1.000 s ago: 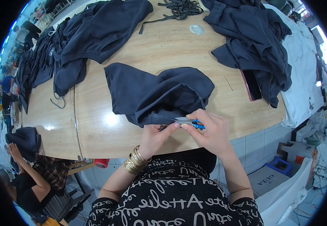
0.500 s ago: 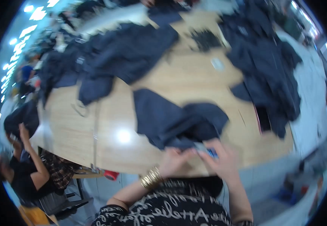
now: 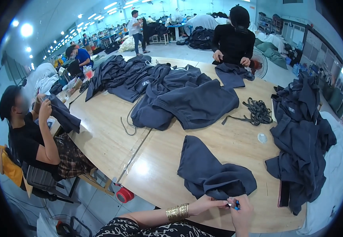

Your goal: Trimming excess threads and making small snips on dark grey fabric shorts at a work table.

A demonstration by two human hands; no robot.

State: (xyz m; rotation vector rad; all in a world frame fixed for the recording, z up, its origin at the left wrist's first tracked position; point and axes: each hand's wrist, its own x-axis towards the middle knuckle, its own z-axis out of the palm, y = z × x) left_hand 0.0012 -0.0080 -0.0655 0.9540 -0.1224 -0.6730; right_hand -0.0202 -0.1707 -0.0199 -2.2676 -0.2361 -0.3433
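A dark navy garment piece [image 3: 199,160] lies crumpled on the near part of the wooden table, its near edge reaching my hands. At that edge my left hand [image 3: 208,205], below gold bangles on the wrist, is closed with thumb and fingertips pinching the cloth. My right hand [image 3: 241,211] is closed round a small blue tool [image 3: 237,204]. The tool's pale tip is between the two hands; its exact kind is too small to make out. Both hands nearly touch.
A heap of dark garments [image 3: 197,100] covers the far middle of the table [image 3: 104,118]. Another pile [image 3: 302,138] is at the right, beside a phone-like flat object [image 3: 283,193]. Black cords [image 3: 256,111] lie between. Co-workers handle cloth at the left [image 3: 45,110] and far side [image 3: 232,75].
The view has tilted upward, so more of the room and the co-workers show. My hands remain together at the garment's near edge, the blue tool still in the right one.
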